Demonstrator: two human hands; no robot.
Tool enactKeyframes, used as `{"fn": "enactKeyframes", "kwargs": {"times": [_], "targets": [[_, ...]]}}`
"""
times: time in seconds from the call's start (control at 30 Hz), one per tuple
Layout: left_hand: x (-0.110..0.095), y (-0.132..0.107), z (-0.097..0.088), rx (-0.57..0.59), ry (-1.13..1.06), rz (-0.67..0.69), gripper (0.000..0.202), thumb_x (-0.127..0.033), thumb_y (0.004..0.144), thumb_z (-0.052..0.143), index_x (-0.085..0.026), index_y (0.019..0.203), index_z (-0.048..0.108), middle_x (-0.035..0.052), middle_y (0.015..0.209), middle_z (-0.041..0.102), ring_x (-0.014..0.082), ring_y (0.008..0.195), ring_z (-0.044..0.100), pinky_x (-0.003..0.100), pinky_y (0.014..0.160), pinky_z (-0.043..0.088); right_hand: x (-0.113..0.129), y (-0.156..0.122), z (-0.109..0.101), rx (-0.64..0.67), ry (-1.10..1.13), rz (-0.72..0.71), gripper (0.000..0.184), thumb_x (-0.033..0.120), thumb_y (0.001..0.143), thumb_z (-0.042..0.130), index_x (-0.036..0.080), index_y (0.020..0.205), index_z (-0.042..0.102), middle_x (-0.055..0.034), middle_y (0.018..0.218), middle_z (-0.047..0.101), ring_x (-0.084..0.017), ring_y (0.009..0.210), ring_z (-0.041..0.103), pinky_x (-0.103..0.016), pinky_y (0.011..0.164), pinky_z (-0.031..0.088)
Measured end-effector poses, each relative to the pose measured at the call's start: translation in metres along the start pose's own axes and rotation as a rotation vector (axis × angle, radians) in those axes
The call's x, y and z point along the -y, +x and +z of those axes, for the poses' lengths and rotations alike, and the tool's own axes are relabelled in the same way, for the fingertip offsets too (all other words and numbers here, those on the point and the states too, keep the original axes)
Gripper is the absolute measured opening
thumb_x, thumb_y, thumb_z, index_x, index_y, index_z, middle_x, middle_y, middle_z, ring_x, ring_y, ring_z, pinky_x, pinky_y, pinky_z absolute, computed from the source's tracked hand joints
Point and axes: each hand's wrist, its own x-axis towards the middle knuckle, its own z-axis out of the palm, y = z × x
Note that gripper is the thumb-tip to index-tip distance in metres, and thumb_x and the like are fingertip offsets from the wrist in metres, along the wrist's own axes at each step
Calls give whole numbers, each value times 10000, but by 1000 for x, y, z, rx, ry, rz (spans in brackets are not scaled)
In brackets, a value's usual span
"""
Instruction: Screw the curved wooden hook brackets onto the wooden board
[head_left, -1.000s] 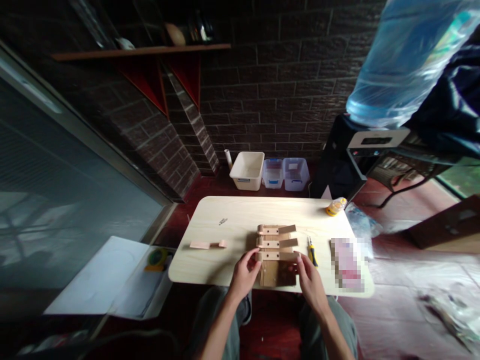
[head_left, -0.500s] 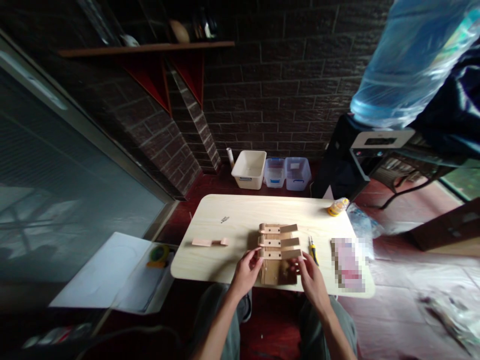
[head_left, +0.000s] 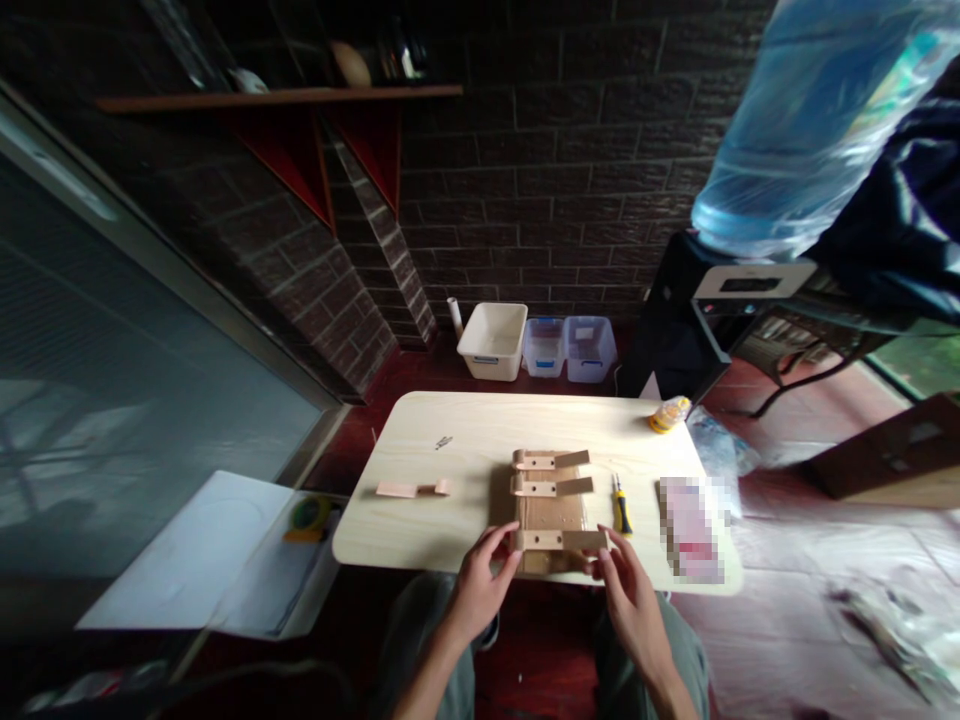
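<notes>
The left hand pinches one end of a wooden strip with its fingers. The right hand grips the other end, so the strip sits across the near edge of a brown board on the table. At 12 o'clock two more strips lie across the board. A screwdriver lies at 2 o'clock and a small wood piece at 10. Beyond the table, on the floor, stand a white bin and two clear bins. What they hold cannot be made out.

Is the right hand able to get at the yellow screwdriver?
Likely yes, once it lets go: the right hand pinches one end of the wooden strip, but the yellow screwdriver lies close beyond its fingers, with nothing between them.
</notes>
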Motion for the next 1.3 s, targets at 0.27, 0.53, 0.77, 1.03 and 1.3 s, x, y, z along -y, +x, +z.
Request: {"fn": "enactKeyframes", "kwargs": {"times": [0.27, 0.53, 0.77, 1.03, 1.3], "targets": [[8, -13, 2, -37, 33, -56, 422, -485, 964, 665, -261, 1311, 752, 86, 1132, 829, 243, 947, 787, 407, 934, 666, -13, -17, -1, -11, -26, 15, 649, 639, 989, 659, 209, 1475, 639, -81, 923, 825, -279, 886, 796, -418, 900, 648], [12, 14, 4, -71, 28, -50, 460, -531, 973, 652, -235, 1312, 745, 98, 1136, 822, 237, 929, 781, 401, 914, 663, -7, 24, 8, 38, -25, -16, 689, 690, 979, 641, 181, 1442, 656, -128, 1049, 838, -270, 886, 802, -400, 831, 663], [13, 29, 4, -61, 15, -49, 498, -552, 975, 655, -229, 1344, 739, 95, 1091, 824, 237, 905, 776, 402, 906, 664, -3, 38, 13, 52, -16, -37, 622, 639, 1031, 618, 184, 1455, 623, -106, 1066, 822, -225, 854, 789, -395, 791, 665], [16, 29, 8, -51, -1, -77, 501, -543, 984, 652, -230, 1368, 725, 95, 1132, 813, 225, 914, 768, 378, 904, 652, -2, 38, 13, 67, -2, -43, 474, 560, 1068, 623, 185, 1354, 668, -64, 1102, 783, -181, 879, 763, -384, 818, 653], [19, 27, 12, -34, -44, -103, 527, -523, 976, 665, -230, 1413, 683, 93, 1093, 820, 227, 911, 782, 385, 899, 660, 1, 37, 14, 96, 9, -50, 386, 523, 1075, 626, 181, 1237, 703, -63, 1123, 764, -179, 910, 747, -375, 823, 648]]}}
